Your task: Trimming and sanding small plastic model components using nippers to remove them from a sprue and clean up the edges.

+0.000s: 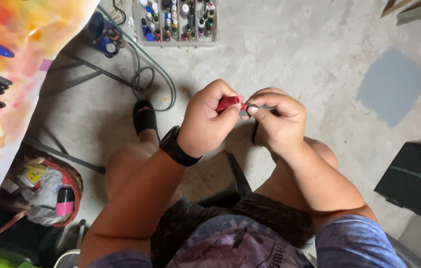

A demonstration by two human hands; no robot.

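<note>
**Both my hands on a small red thing**

I am sitting down and looking at my knees and the grey concrete floor point(280, 44). My left hand point(210, 121) is curled tight around a small red thing point(228, 102). It looks like a little tube or pen, but most of it is hidden in my grip, so I cannot be sure. My left wrist has a black watch point(176, 148) on it.

My right hand point(277, 119) is right beside my left hand, and they touch. Its thumb and first finger pinch the end of the red thing, where a small grey bit sticks out. Both hands are up in the air above my knees.

On the floor ahead of me is a clear box of small paint bottles point(176, 22). A green hose point(153, 74) curls near it. My foot in a black sandal point(145, 118) is just below the hose. To my left sits a basket point(74, 183) with a pink and black can point(65, 201) inside.
</note>
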